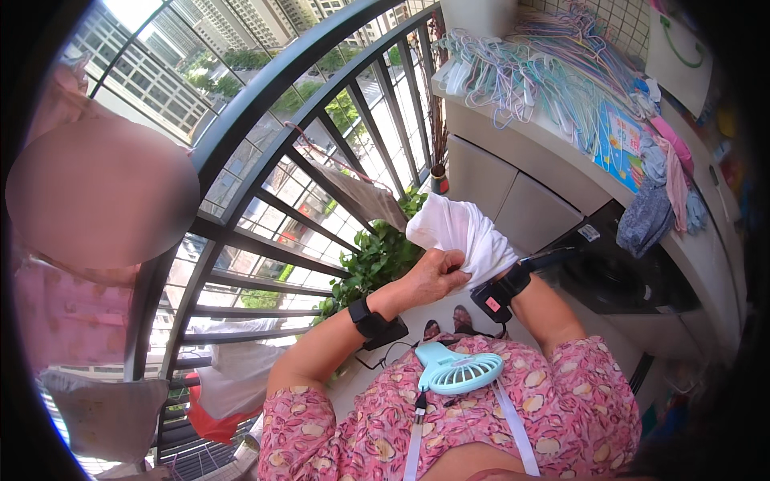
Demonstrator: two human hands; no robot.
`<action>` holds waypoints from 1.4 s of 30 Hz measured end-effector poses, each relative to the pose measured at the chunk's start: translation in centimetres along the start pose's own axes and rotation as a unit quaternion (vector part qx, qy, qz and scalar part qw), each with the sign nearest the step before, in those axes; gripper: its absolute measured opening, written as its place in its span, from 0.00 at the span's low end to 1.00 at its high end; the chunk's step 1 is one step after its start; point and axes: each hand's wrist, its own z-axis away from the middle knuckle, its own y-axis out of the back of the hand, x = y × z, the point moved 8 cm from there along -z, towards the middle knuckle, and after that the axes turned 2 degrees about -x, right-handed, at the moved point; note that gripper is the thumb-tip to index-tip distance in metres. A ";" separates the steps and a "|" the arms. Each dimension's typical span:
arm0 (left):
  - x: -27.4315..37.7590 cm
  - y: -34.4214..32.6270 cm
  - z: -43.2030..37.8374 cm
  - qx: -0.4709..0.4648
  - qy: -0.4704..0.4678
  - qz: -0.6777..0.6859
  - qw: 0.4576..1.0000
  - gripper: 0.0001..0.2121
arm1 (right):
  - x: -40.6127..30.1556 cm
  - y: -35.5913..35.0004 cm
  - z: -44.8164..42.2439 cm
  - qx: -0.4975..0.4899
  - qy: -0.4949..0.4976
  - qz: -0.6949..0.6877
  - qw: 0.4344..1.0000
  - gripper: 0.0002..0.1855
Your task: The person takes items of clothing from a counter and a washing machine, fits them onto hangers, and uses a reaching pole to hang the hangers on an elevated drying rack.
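A bunched white cloth (466, 234) covers my right hand (502, 255), whose fingers are hidden inside it. My left hand (438, 273) pinches the cloth's lower left edge between thumb and fingers, close to my right wrist. Black straps with small boxes are worn on both wrists. A light blue handheld fan (460, 370) hangs on a white lanyard at my chest, below the hands.
Black balcony railings (274, 144) curve along the left, with clothes hung on them and a leafy plant (376, 258) beside them. On the right, a counter (559, 144) holds tangled hangers (511, 78) and cloths (649, 210), above a dark front-loading washing machine (613, 270).
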 end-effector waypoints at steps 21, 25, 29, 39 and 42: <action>-2.7 5.1 1.3 0.367 -0.109 -0.102 0.918 0.19 | 7.4 -5.7 2.5 0.034 -0.234 -0.499 0.834 0.26; -4.5 3.8 0.6 0.197 -0.002 0.036 0.980 0.11 | 6.1 -4.1 1.5 0.036 -0.226 -0.368 0.901 0.21; -4.2 5.8 2.0 0.347 -0.099 0.013 0.933 0.07 | 4.7 -4.7 -0.1 -0.141 -0.092 0.084 0.982 0.16; -2.1 2.8 1.4 0.112 -0.048 0.037 0.992 0.10 | 6.9 -5.3 2.0 -0.253 -0.132 0.121 0.951 0.26; -1.9 2.9 1.8 0.141 -0.041 0.035 0.989 0.10 | 10.1 -5.3 4.5 -0.160 -0.244 -0.262 0.920 0.23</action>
